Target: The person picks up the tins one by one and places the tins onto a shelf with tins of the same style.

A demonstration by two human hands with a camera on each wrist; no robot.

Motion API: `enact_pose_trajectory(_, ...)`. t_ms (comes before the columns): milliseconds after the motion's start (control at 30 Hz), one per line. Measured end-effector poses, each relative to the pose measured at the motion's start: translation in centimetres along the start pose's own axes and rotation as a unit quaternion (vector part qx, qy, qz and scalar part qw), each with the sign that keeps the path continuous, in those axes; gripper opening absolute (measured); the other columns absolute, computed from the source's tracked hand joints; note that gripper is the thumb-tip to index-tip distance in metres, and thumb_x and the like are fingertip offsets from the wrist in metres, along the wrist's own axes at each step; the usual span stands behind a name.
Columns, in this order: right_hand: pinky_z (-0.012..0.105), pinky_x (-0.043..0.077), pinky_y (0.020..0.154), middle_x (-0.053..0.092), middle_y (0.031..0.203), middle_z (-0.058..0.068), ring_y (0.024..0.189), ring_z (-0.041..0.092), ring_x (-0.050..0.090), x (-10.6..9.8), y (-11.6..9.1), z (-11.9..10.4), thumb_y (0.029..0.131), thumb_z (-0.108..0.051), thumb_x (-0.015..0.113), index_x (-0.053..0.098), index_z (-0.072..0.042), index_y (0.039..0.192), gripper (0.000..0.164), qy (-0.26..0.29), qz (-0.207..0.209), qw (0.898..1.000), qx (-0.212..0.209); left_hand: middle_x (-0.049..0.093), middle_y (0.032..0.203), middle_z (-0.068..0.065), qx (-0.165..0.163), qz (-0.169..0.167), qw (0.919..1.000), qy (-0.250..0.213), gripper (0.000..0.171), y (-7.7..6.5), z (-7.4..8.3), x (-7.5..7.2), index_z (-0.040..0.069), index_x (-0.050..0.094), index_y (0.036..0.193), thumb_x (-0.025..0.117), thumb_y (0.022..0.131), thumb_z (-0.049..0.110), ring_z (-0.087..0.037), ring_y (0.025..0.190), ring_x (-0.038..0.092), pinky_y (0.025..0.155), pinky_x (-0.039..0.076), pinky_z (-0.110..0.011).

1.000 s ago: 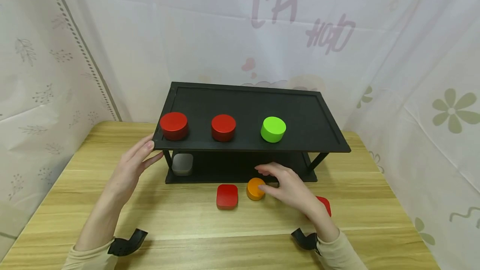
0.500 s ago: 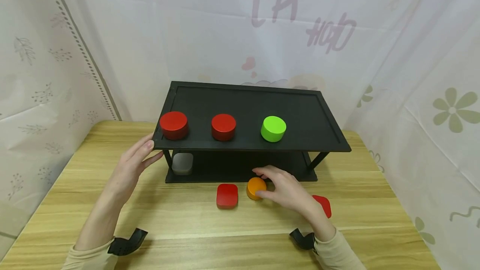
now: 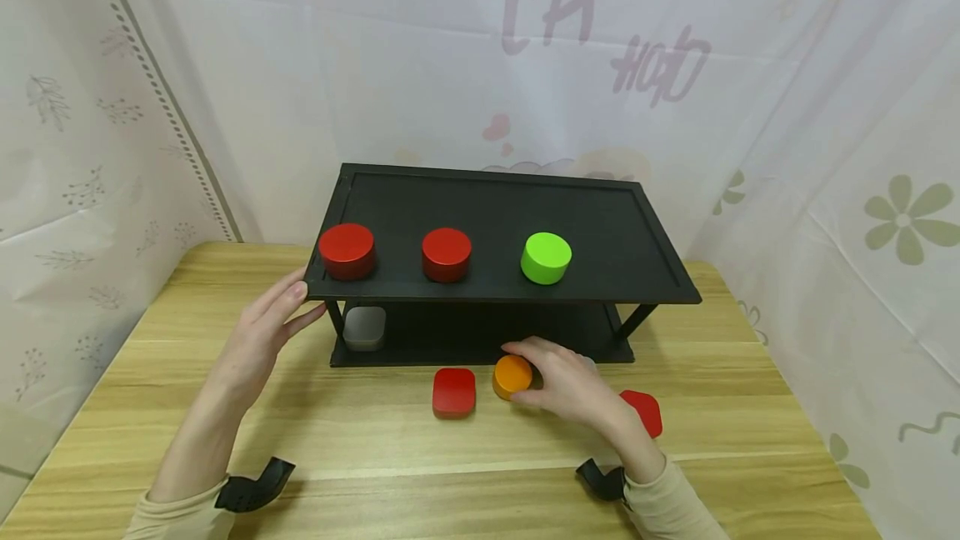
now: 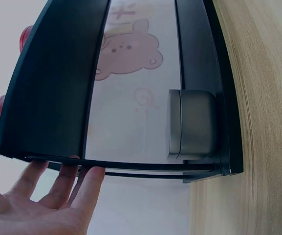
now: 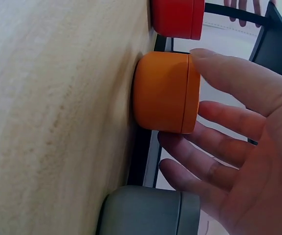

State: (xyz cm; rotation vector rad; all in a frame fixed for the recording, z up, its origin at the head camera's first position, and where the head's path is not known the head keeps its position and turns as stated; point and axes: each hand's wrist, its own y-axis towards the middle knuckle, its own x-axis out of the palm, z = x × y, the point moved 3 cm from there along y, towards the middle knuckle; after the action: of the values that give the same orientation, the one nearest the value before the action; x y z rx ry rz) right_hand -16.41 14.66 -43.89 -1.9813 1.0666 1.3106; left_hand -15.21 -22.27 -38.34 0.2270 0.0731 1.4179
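Observation:
A black two-tier shelf (image 3: 487, 207) stands on the table, and my left hand (image 3: 258, 327) holds its upper board at the front left corner. In the left wrist view, that hand's fingertips (image 4: 97, 172) touch the shelf's side frame. An orange round tin (image 3: 513, 377) stands on the table before the shelf. My right hand (image 3: 570, 382) is curled around it from the right, thumb on the near side and index finger on the far side. In the right wrist view, the thumb (image 5: 204, 56) meets the edge of the tin's lid, while the other fingers lie behind and below it.
Two red round tins (image 3: 349, 252) (image 3: 447, 255) and a green tin (image 3: 546, 258) stand on the upper board. A grey tin (image 3: 365, 329) sits on the lower tier. A red square tin (image 3: 453, 392) and another red tin (image 3: 645, 412) flank the orange one; a grey tin (image 5: 145, 213) is nearby.
My right hand has shifted slightly left and brought its thumb and index finger around the orange tin. More of the red tin behind the wrist now shows. The left hand has stayed still.

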Motion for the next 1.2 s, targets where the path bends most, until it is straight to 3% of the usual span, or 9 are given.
enact_pose_trajectory(467,0.028,0.052,0.085,0.061,0.115,-0.006,0.095,0.007,0.056,0.47,0.14,0.19,0.074,-0.031,0.077,0.057,-0.019,0.127,0.058,-0.007,-0.005,1.000,-0.012,0.056,0.129,0.008,0.001,-0.003,1.0000,-0.002,0.040,0.12,0.01,0.07,0.000,0.046,0.137,0.038,0.102,0.018,0.000,0.122,0.048,0.098,0.046,-0.017)
enact_pose_trajectory(1200,0.022,0.050,0.075,0.060,0.115,-0.012,0.091,0.003,0.055,-0.19,-0.11,-0.47,0.074,-0.035,0.076,0.056,-0.027,0.125,0.055,-0.008,0.018,1.000,-0.005,0.056,0.129,0.007,0.007,-0.005,0.9999,-0.006,0.038,-0.07,0.08,0.12,-0.001,0.046,0.135,0.037,0.102,0.016,0.000,0.123,0.048,0.099,0.046,-0.018)
